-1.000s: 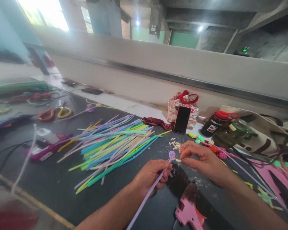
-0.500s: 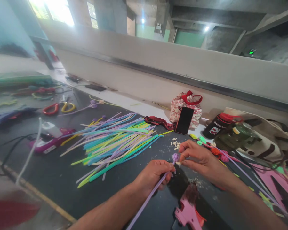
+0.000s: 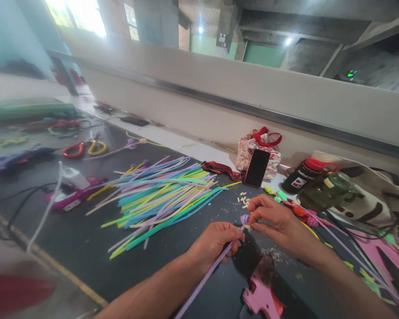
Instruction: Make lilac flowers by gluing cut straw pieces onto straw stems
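Observation:
My left hand (image 3: 221, 239) is closed round a purple pipe-cleaner stem (image 3: 206, 281), whose long end runs down towards the bottom edge. A small purple curled flower head (image 3: 244, 219) tops the stem, just beyond my left fingertips. At its base, my right hand (image 3: 274, 219) pinches a short cream piece (image 3: 247, 227) between thumb and finger, against the stem. Similar cream pieces (image 3: 242, 199) lie loose behind my hands. A pink glue gun (image 3: 261, 297) rests on the dark table in front of me, below my right hand.
Many coloured pipe cleaners (image 3: 162, 199) are spread on the left. Beyond them are scissors (image 3: 73, 150) and a magenta device (image 3: 71, 199) with cords. A phone (image 3: 256, 167) leans on a patterned bag (image 3: 272, 155). Bottles (image 3: 302, 177) and finished flowers (image 3: 299, 211) are at right.
The whole view has shifted slightly to the right. Both hands keep nearly the same pose around the purple flower.

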Available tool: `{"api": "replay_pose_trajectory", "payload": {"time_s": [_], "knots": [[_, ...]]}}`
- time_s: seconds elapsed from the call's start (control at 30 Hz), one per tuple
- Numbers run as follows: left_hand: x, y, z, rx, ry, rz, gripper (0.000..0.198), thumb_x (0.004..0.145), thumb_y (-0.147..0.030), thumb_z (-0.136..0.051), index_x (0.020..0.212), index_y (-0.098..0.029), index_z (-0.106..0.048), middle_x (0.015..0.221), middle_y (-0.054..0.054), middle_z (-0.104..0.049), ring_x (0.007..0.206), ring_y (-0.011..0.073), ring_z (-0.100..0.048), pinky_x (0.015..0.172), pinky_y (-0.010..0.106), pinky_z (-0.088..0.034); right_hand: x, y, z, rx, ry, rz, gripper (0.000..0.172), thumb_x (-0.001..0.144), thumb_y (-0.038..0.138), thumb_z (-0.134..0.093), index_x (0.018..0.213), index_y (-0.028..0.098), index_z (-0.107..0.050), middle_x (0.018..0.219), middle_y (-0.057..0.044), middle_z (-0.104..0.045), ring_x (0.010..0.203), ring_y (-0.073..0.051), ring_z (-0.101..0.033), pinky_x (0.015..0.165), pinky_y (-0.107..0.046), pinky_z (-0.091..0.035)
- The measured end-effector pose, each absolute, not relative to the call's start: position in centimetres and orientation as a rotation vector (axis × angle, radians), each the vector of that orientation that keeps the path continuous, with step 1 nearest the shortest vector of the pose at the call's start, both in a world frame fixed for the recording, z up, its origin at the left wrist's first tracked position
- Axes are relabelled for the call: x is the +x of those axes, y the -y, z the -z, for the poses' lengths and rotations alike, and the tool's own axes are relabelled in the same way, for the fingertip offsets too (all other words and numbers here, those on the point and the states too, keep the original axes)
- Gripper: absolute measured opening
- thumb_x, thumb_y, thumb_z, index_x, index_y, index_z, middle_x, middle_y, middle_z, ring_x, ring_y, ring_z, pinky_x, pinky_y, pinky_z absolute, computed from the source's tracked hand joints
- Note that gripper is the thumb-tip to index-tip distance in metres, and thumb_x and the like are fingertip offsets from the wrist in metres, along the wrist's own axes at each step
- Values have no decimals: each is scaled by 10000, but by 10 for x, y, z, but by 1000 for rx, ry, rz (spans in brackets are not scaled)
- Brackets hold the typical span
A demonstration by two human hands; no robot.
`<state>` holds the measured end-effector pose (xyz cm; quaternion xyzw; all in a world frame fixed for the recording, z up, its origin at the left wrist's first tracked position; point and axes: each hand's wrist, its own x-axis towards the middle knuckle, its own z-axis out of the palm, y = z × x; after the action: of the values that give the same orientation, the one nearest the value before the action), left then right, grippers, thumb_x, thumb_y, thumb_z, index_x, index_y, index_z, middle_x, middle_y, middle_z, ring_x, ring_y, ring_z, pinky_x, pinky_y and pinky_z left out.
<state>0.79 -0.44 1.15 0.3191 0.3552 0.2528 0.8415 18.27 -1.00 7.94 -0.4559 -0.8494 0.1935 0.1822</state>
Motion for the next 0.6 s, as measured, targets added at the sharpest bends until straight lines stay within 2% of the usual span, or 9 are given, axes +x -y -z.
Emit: {"api": "replay_pose_trajectory", "payload": {"time_s": [0.6], "knots": [[9, 4, -8, 767, -776, -565, 210, 611, -323, -647, 604, -155, -520, 395, -82, -429, 312, 21, -258, 356, 190, -109, 180, 5, -81, -1327, 2537, -272, 115, 808, 161, -542, 701, 183, -578, 885, -25, -566, 842, -166, -535, 761, -338, -386]]}}
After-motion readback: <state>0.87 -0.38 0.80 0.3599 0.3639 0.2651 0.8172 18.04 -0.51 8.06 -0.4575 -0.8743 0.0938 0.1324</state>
